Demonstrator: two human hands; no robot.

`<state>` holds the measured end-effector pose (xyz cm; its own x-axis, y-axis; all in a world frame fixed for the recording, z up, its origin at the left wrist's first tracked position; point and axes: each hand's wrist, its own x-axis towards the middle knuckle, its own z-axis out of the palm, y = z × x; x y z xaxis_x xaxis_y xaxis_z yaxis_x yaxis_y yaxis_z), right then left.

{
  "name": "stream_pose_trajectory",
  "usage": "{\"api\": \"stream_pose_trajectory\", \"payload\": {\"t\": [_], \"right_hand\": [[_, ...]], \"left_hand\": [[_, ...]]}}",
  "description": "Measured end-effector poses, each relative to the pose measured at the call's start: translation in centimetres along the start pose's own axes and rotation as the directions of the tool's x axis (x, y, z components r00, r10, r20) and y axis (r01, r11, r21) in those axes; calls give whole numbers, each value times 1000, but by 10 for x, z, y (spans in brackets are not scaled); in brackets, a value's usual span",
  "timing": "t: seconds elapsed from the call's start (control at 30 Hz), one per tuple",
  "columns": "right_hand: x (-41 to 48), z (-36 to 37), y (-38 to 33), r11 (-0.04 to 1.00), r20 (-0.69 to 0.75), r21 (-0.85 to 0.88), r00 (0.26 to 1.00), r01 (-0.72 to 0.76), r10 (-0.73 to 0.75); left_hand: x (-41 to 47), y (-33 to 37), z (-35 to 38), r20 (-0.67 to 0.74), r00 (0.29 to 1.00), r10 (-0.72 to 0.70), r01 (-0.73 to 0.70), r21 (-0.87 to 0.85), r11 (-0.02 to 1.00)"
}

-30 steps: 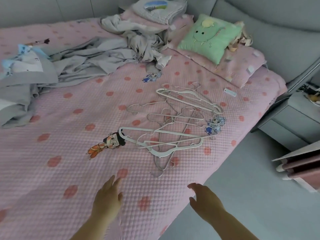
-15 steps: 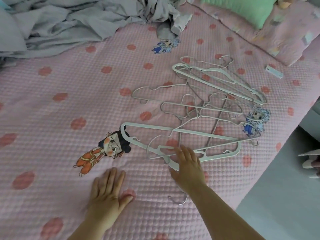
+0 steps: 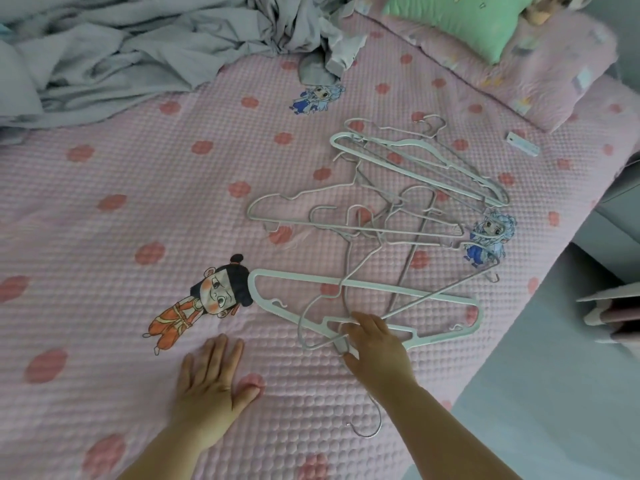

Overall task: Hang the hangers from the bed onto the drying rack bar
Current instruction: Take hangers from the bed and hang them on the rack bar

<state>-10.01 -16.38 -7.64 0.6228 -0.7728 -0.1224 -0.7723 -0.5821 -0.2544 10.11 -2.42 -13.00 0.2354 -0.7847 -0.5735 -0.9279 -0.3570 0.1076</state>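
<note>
A tangle of several pale hangers (image 3: 391, 226) lies on the pink quilted bed (image 3: 138, 209). The nearest is a thick white plastic hanger (image 3: 363, 289) with its metal hook (image 3: 372, 424) pointing toward me. My right hand (image 3: 375, 344) lies over that hanger's neck, fingers curled around it where the hook joins. My left hand (image 3: 211, 379) rests flat on the quilt, fingers spread, left of the hangers and holding nothing. The drying rack is not in view.
Grey crumpled clothes (image 3: 138, 53) cover the bed's far left. A green cushion (image 3: 460, 19) and pink pillow (image 3: 540, 74) sit at the far right, with a small white tag-like item (image 3: 523, 143) nearby. The bed's edge drops to grey floor (image 3: 554, 393) on the right.
I have leaned closer to the bed. My right hand reached onto the nearest hanger and its fingers curled at the neck. My left hand settled flat on the quilt.
</note>
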Motion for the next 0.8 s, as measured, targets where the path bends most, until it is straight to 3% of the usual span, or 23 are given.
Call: {"api": "stream_pose_trajectory", "payload": {"t": [0.03, 0.07, 0.13, 0.23, 0.37, 0.43, 0.47, 0.5, 0.57, 0.7, 0.8], "right_hand": [[-3, -5, 0, 999, -31, 24, 999, 40, -40], [-6, -12, -1, 996, -72, 46, 995, 75, -72], [-8, -29, -2, 994, -154, 53, 984, 99, -90], [-9, -59, -1, 996, -165, 34, 983, 87, -81], [-17, -97, -2, 996, -121, 13, 989, 92, -90], [-23, -116, -6, 993, -64, -1, 991, 116, -115], [-25, -123, -7, 993, -13, 20, 993, 115, -115], [-27, -127, -9, 995, 26, 24, 995, 92, -93], [-33, -134, -16, 994, 47, 34, 993, 104, -106], [-48, -140, -20, 988, 65, 1, 986, 151, -151], [-55, -142, -22, 985, 90, -106, 988, 135, -126]], "left_hand": [[0, 1, -4, -82, 996, -22, 24, 25, 999], [-6, 4, -14, -61, 996, -58, 59, 19, 998], [-12, 11, -33, 87, 993, -82, 87, -54, 995], [-19, 21, -68, 58, 993, -104, 118, -387, 914], [-24, 51, -125, -21, 982, -185, 91, -812, 576], [-31, 77, -158, 135, 990, -33, 139, -934, 329], [-33, 91, -171, 226, 972, 64, 204, -947, 248], [-36, 101, -182, 292, 945, 144, 255, -939, 230], [-37, 118, -194, 339, 918, 206, 268, -912, 310], [-38, 131, -197, 344, 931, 120, 213, -781, 587], [-50, 127, -200, 342, 926, 159, 165, -746, 645]]}}
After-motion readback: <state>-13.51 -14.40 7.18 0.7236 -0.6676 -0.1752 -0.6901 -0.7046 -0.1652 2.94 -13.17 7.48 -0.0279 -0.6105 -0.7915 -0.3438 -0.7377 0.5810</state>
